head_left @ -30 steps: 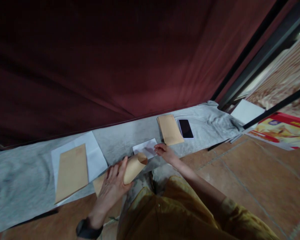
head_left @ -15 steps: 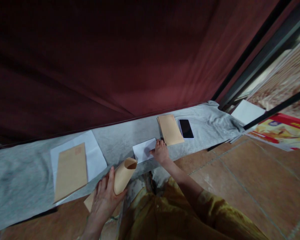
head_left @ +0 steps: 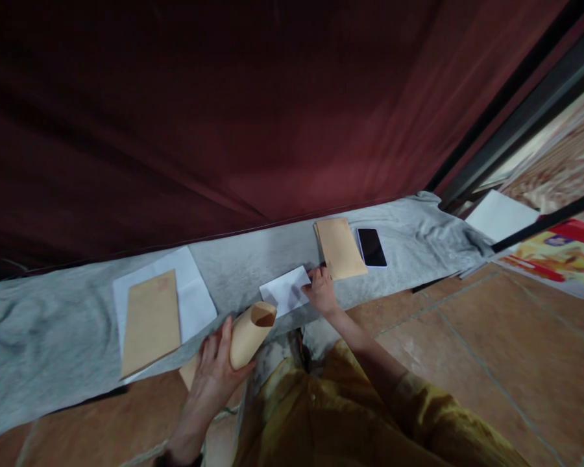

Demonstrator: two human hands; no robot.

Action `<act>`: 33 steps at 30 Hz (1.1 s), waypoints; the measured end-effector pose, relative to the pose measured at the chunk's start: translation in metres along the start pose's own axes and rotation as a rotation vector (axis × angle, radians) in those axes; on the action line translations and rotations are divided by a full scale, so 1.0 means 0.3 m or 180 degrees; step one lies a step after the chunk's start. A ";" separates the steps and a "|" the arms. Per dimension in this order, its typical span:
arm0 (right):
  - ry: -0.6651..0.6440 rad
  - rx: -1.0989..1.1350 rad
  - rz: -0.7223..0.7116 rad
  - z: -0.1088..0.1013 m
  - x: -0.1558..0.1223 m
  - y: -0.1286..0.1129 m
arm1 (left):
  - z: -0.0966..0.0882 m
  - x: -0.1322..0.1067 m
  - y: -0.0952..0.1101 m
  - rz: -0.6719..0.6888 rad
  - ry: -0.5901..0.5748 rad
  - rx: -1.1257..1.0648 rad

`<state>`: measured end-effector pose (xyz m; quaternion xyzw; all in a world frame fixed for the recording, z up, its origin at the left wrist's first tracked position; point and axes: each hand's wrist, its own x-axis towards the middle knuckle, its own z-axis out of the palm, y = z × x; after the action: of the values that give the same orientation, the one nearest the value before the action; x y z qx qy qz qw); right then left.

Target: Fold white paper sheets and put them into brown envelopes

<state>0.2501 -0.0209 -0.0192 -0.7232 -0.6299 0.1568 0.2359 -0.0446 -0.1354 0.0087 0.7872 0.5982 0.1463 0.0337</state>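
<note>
The left hand [head_left: 215,364] grips a curled envelope [head_left: 247,336] just beside the paper [head_left: 283,290] on the counter [head_left: 236,275]; squeezing could crease it. The right hand [head_left: 322,292] touches the paper, pinch unclear; a loose hold could slip.

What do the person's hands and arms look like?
The left hand and right hand wear no gloves. A shiny mustard-yellow sleeve ends around the right elbow. A dark band shows at the left wrist, cut off by the picture's edge.
</note>
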 end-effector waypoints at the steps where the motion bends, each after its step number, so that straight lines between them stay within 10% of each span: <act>1: -0.0018 -0.0036 -0.0008 0.002 -0.001 -0.002 | 0.003 0.000 -0.003 0.0015 0.0009 -0.0002; 16: -0.0687 -0.0270 0.0386 -0.017 0.040 -0.011 | 0.039 -0.011 -0.053 -0.0014 0.0137 0.0065; 26: -0.0623 0.2793 0.0429 -0.036 -0.013 0.113 | 0.037 0.010 -0.035 -0.0228 -0.0017 -0.0293; 33: -0.0853 0.4310 0.1471 -0.154 -0.102 0.190 | 0.014 0.026 -0.015 -0.0505 -0.0385 -0.0540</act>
<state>0.3172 -0.0631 -0.0132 -0.5078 -0.2495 0.6453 0.5134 -0.0458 -0.1261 0.0050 0.7391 0.6409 0.1455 0.1476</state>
